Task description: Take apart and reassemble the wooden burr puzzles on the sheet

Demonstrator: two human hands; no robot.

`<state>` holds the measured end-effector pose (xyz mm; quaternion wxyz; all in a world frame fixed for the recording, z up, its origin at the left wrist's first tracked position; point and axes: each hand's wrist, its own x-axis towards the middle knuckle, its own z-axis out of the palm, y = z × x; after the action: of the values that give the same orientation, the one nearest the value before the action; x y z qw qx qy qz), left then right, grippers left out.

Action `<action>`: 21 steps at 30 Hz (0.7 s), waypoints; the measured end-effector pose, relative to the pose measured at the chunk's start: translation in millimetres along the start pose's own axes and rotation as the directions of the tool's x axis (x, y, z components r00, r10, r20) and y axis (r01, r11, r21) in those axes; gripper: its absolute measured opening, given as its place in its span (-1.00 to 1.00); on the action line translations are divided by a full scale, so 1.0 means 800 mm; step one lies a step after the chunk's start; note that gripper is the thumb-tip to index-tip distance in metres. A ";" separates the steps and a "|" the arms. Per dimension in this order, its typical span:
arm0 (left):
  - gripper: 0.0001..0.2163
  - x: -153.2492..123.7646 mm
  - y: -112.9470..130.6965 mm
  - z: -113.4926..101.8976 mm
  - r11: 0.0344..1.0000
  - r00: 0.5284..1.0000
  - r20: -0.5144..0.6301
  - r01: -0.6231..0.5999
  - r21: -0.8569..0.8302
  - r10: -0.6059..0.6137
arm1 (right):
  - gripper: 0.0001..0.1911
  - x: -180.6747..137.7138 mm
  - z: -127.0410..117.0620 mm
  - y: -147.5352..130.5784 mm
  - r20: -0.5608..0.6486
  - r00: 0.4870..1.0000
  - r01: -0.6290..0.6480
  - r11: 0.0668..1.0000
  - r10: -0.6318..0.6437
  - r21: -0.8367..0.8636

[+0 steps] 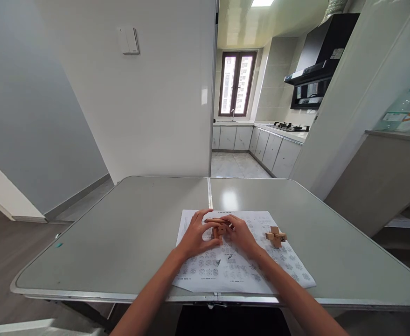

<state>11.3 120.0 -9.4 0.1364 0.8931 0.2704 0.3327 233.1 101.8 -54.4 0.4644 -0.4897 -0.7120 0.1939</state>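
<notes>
Both my hands meet over a printed paper sheet (253,275) on a grey folding table (121,233). My left hand (196,235) and my right hand (239,233) pinch a small wooden puzzle piece assembly (220,229) between their fingertips. A thin wooden stick (216,220) runs across the top of it, under the fingers of both hands. A second wooden puzzle (276,236), a cross-shaped block, lies on the sheet just to the right of my right hand.
The table's centre seam (209,193) runs away from me. A white wall with a light switch (128,41) stands behind the table. A kitchen doorway (239,140) opens beyond. A counter with a plastic bottle (402,112) is at the right.
</notes>
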 end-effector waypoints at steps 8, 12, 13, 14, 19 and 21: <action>-0.72 0.001 -0.002 0.005 1.000 1.000 -0.017 0.010 -0.020 -0.010 | -0.70 0.002 -0.003 -0.003 -0.109 0.993 -0.045 0.997 0.038 -0.060; -0.71 0.000 -0.001 0.006 1.000 0.999 -0.034 0.014 -0.027 -0.015 | -0.65 0.002 -0.004 0.002 -0.153 0.986 -0.085 0.992 0.070 -0.091; -0.72 0.000 -0.001 0.006 0.999 0.999 -0.040 0.018 -0.027 -0.019 | -0.64 0.002 -0.005 0.003 -0.154 0.985 -0.092 0.991 0.076 -0.099; -0.73 -0.001 -0.001 0.006 0.999 0.999 -0.046 0.025 -0.028 -0.026 | -0.63 0.002 -0.004 0.004 -0.154 0.985 -0.099 0.989 0.082 -0.107; -0.79 0.001 -0.002 0.007 0.997 0.997 -0.066 0.036 -0.067 -0.041 | -0.62 0.002 -0.001 0.010 -0.124 0.988 -0.114 0.984 0.096 -0.139; -0.81 0.001 -0.003 0.008 0.996 0.997 -0.065 0.035 -0.086 -0.041 | -0.64 0.002 0.001 0.012 -0.103 0.991 -0.106 0.984 0.091 -0.145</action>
<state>15.2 121.9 -14.4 0.1714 0.8697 0.2773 0.3706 237.3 107.9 -61.1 0.4496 -0.5667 -0.6764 0.1386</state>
